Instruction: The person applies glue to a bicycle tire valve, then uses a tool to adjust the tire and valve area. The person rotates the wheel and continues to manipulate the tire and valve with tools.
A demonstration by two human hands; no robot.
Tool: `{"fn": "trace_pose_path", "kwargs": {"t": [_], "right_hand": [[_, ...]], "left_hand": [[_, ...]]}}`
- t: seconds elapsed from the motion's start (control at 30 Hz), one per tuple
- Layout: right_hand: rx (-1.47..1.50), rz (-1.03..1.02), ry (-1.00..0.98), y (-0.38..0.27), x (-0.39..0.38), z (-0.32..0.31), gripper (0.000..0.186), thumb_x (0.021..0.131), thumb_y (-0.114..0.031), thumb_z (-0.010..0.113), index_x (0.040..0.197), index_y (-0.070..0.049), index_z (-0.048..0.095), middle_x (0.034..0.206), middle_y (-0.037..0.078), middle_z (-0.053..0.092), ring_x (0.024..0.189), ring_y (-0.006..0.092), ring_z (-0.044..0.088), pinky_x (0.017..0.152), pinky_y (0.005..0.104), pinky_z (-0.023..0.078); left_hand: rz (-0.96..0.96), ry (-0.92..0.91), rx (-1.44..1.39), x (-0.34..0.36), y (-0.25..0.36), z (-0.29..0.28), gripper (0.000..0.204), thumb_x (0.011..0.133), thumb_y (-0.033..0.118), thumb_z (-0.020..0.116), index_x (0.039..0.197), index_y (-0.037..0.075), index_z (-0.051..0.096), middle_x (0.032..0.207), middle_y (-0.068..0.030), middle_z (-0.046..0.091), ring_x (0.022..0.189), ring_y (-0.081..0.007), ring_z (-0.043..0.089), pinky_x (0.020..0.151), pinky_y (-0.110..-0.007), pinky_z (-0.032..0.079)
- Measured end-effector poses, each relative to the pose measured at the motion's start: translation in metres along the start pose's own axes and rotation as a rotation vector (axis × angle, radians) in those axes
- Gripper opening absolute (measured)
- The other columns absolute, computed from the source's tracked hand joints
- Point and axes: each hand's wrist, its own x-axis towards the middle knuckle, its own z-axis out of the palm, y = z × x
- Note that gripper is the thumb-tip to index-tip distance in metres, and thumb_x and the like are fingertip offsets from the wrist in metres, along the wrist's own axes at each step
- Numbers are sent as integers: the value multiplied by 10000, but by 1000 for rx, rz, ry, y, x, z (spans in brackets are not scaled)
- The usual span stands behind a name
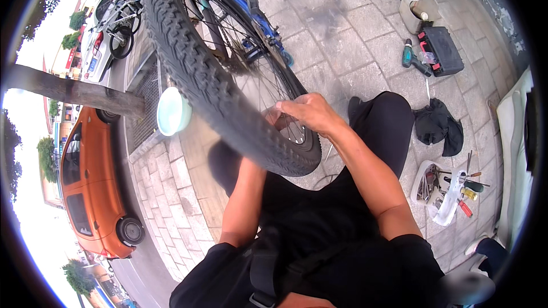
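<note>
1. Far left, pale green bowl (184,115) sits near the tree, no hands on it.
2. Bike wheel (217,102) is right in front of you, by the blue frame (258,20). Looks like the tyre's on all round where it shows; can't call what's left.
3. Your left hand (274,117) is mostly hidden behind the wheel, so can't tell its grip.
4. Your right hand (313,113) is just beside it, fingers bent at the wheel's inner side; grip unclear.
5. Drill (408,54) and tool tray (451,202) sit off right, untouched.
</note>
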Motion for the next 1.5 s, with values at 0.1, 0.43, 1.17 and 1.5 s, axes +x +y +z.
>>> {"fn": "trace_pose_path", "kwargs": {"t": [0.1, 0.43, 1.17, 1.5], "right_hand": [[-137, -31, 93, 15, -1, -4, 475, 948, -419, 769, 997, 53, 802, 913, 135, 787, 786, 183, 719, 775, 314, 565], [-123, -20, 67, -41, -17, 1, 620, 936, -556, 753, 894, 61, 795, 806, 113, 761, 717, 145, 695, 667, 306, 552], [55, -43, 31, -51, -29, 2, 552, 935, -486, 777, 869, 63, 783, 780, 78, 713, 677, 136, 620, 628, 304, 503], [72, -42, 29, 23, 15, -4, 482, 918, -386, 787, 939, 96, 776, 874, 133, 768, 803, 165, 704, 765, 304, 555]], "left_hand": [[86, 71, 59, 0, -6, 12, 532, 1028, 474, 653, 1245, -12, 666, 1089, -114, 730, 910, -205, 689, 821, -352, 548], [-62, -17, -263, -4, 29, 16, 497, 1077, 427, 554, 1343, 8, 584, 1162, -121, 694, 985, -249, 693, 822, -380, 573], [-63, 5, -258, -12, 32, 26, 614, 1043, 527, 585, 1343, -8, 596, 1122, -129, 708, 984, -251, 680, 846, -385, 558], [-93, 7, -236, 8, -17, 13, 602, 1004, 469, 694, 1383, 12, 596, 1187, -120, 701, 1121, -245, 665, 952, -373, 521]]}}
